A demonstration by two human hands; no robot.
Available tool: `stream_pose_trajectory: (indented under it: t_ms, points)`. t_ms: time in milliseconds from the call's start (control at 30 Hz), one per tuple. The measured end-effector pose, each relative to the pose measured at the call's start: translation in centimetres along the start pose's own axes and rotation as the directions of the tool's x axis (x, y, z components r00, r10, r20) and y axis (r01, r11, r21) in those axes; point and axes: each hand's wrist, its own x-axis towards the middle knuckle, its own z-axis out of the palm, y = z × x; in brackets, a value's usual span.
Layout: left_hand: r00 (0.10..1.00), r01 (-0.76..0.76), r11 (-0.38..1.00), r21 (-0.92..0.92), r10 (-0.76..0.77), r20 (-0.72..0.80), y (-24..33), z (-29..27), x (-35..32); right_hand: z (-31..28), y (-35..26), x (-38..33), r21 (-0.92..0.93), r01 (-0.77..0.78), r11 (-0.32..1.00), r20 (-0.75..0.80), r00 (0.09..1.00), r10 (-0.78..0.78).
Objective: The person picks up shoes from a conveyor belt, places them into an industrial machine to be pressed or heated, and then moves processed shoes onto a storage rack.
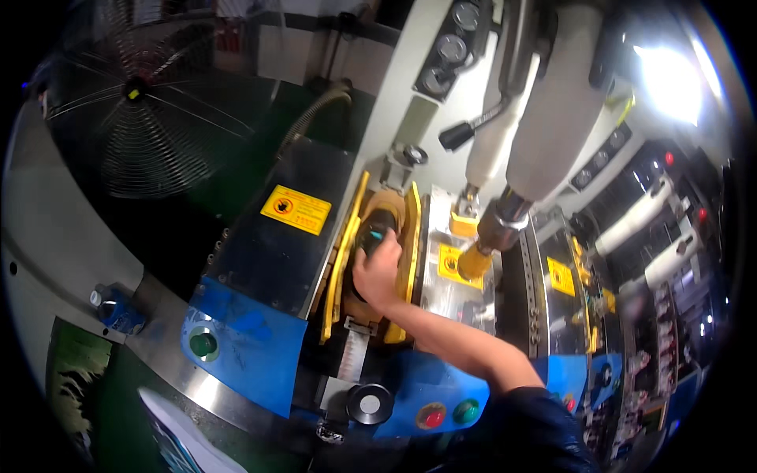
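I have the right hand (378,272) reaching over the surface of the machine to what looks like a dark shoe (378,221), which sits in the trough between upright yellow pads (409,256). My fingers bend over its top, beside a small teal patch (376,235); whether they pinch it I cannot tell, since the hand hides the contact. I judge it light to middling, firm below and a little yielding above, not fragile. I'd grip the raised middle, keeping knuckles off the pads.
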Motion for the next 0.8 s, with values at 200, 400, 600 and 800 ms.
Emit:
stream_pose_trajectory:
  t_ms: [200, 400, 600, 800]
  points:
    - [0.622, 0.674, 0.282, -0.682, -0.714, 0.32, -6.1, -1.3, -8.7, 0.3, -0.3, 0.6, 0.101, -0.11, 0.989, 0.058, 0.993, 0.104]
    - [0.977, 0.206, 0.865, -0.458, -0.153, 0.15, 8.2, 5.9, -5.4, -2.4, 0.5, 2.3, 0.034, -0.072, 0.997, 0.237, 0.97, 0.062]
    - [0.977, -0.202, 0.971, 0.125, 0.191, 0.094, 4.1, 3.0, -8.1, -17.7, -2.5, -7.7, 0.156, 0.725, 0.671, 0.357, 0.592, -0.722]
    - [0.887, 0.428, 0.373, -0.824, -0.348, 0.303, 7.6, 5.3, -15.0, -29.3, 8.7, -20.7, -0.122, 0.667, 0.735, 0.663, 0.606, -0.439]
